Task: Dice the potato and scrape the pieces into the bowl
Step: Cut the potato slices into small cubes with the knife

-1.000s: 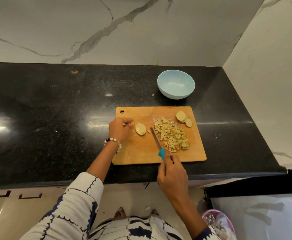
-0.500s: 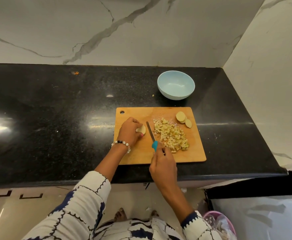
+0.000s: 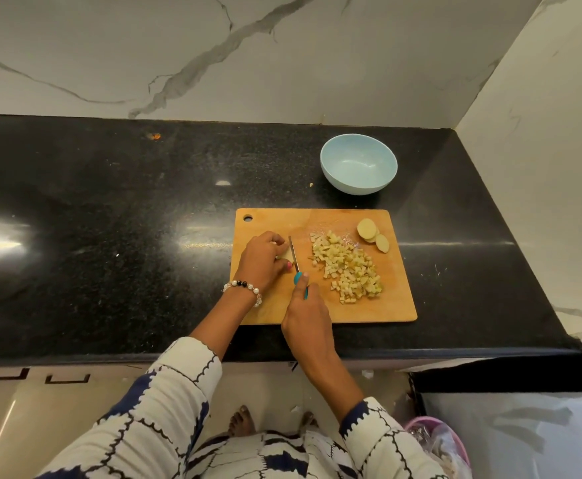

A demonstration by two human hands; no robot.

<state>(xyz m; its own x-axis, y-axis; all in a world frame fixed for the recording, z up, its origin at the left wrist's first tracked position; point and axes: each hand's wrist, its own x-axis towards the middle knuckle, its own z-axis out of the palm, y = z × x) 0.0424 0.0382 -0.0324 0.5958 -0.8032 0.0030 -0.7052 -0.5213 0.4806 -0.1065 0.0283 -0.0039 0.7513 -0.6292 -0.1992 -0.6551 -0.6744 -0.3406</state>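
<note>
Wooden and pale, the cutting board [image 3: 369, 305] lies near the counter's front edge, and on it the job looks well past halfway. At the board's 7 o'clock the right hand [image 3: 308, 323] has its fingers wrapped round the teal handle of the knife [image 3: 294, 254], forefinger laid forward toward the blade, which points to 12 o'clock. Just at the blade's 9 o'clock the left hand [image 3: 263, 259] has its fingers curled and bunched over a potato slice [image 3: 287, 254], pinning it to the wood; only a sliver of the slice shows past the knuckles, so how many cuts it has taken I cannot tell. The blade stands right beside that slice, which suggests it is the piece now being cut.

At the board's centre, toward 3 o'clock of the knife, sits the heap of diced potato [image 3: 346, 267], a good pile of small cubes. Farther back, at the board's 1 o'clock corner, a few uncut rounds [image 3: 372, 235] overlap each other, waiting their turn.

Beyond the board, at its 12 o'clock on the black counter [image 3: 110, 236], the light blue bowl [image 3: 358, 164] stands with nothing visible inside, so the scraping has not begun.
</note>
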